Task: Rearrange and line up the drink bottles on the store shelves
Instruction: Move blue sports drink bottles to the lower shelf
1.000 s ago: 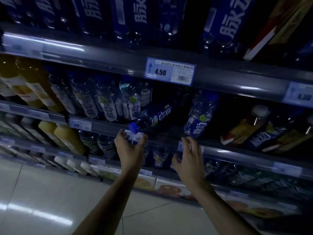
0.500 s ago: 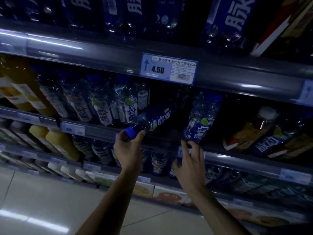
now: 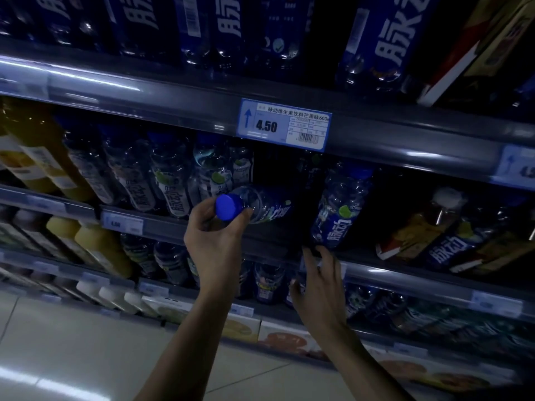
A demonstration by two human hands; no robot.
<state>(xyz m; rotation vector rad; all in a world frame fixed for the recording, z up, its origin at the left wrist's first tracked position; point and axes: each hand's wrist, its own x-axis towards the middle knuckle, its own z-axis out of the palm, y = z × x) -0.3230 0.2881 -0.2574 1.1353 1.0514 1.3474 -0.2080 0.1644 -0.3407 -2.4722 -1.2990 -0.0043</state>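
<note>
Tipped bottle [image 3: 273, 209]: clear body, dark blue label with white characters; cap [image 3: 229, 207] bright blue.
Upright bottle [image 3: 337, 221] to its right: blue cap, blue label, white characters, one lime-green dot.
Row of bottles [image 3: 176, 195] to the left: clear, white labels with dark characters and green dots.
Top-shelf bottles [image 3: 388, 47]: dark blue wrap, large white characters.
Price tag [image 3: 282, 125]: white, light blue border, blue arrow, black figures and barcode.
Juice bottles [image 3: 43, 157], far left: yellow-orange.
Shelf rail [image 3: 144, 88]: grey.
Cartons [image 3: 286, 338], bottom shelf: pale, seemingly printed with orange fruit; the light there is poor.
</note>
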